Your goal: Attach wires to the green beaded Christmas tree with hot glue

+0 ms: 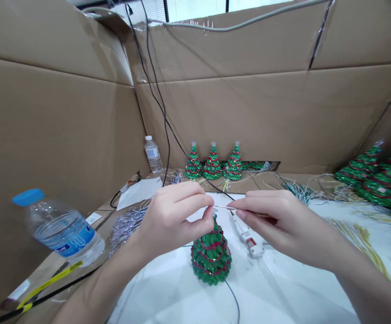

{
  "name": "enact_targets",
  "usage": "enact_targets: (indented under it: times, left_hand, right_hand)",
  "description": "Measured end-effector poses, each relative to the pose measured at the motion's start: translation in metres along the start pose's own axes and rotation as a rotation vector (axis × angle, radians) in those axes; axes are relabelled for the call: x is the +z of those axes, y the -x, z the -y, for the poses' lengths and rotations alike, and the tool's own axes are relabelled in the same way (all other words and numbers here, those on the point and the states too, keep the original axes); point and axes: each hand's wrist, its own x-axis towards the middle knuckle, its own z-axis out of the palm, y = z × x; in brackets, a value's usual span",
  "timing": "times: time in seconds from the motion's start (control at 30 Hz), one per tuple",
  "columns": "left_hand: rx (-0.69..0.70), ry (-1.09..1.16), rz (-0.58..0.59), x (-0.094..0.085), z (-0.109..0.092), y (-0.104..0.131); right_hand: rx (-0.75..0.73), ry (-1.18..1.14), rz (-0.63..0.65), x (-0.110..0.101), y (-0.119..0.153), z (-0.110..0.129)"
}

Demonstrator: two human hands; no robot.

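Note:
My left hand [178, 218] and my right hand [283, 220] are raised in front of me, each pinching one end of a short, thin silvery wire [222, 207]. Whether it is bare wire or a fine metal tool is too small to tell. Just below, a green beaded Christmas tree [211, 258] with red garlands stands upright on the white work surface [168, 292]. My left fingers partly cover its top. A thin dark strand [235, 299] runs out from its base. Behind my right fingertips lies a white handheld tool [251, 243] with a red patch.
Three small finished-looking trees [213, 164] stand by the cardboard wall [249, 108]. More trees [384, 180] sit at right. A large water bottle [67, 231] and clear bead strands [124, 227] are at left. A small bottle [153, 155] stands farther back. Black cables [164, 108] hang down.

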Motion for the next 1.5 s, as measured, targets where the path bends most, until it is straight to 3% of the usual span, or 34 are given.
enact_targets:
  times: [0.37, 0.6, 0.73, 0.9, 1.07, 1.27, 1.5]
  left_hand:
    - [-0.088, -0.009, 0.023, -0.004, -0.008, 0.001]
    - [-0.215, 0.102, 0.033, -0.007, -0.01, 0.0]
    - [-0.295, 0.19, 0.044, -0.007, -0.013, -0.001]
    - [-0.5, 0.32, 0.157, -0.014, -0.009, -0.003]
    - [-0.65, 0.321, 0.047, -0.026, 0.008, -0.004]
    - [-0.692, 0.115, 0.166, -0.023, 0.017, -0.006]
    - [-0.638, -0.159, 0.352, -0.013, 0.035, -0.004]
  right_hand:
    - [-0.142, 0.348, -0.101, 0.005, 0.004, -0.004]
    - [-0.426, 0.734, -0.289, 0.003, 0.006, -0.007]
    - [-0.558, 0.848, -0.368, 0.003, 0.004, -0.005]
    - [-0.699, 0.902, -0.549, -0.003, 0.004, -0.008]
    - [-0.583, 0.9, -0.772, -0.026, 0.013, -0.022]
    - [-0.445, 0.806, -0.627, -0.022, 0.007, -0.02]
    - [-0.285, 0.662, -0.612, -0.01, 0.003, -0.013]
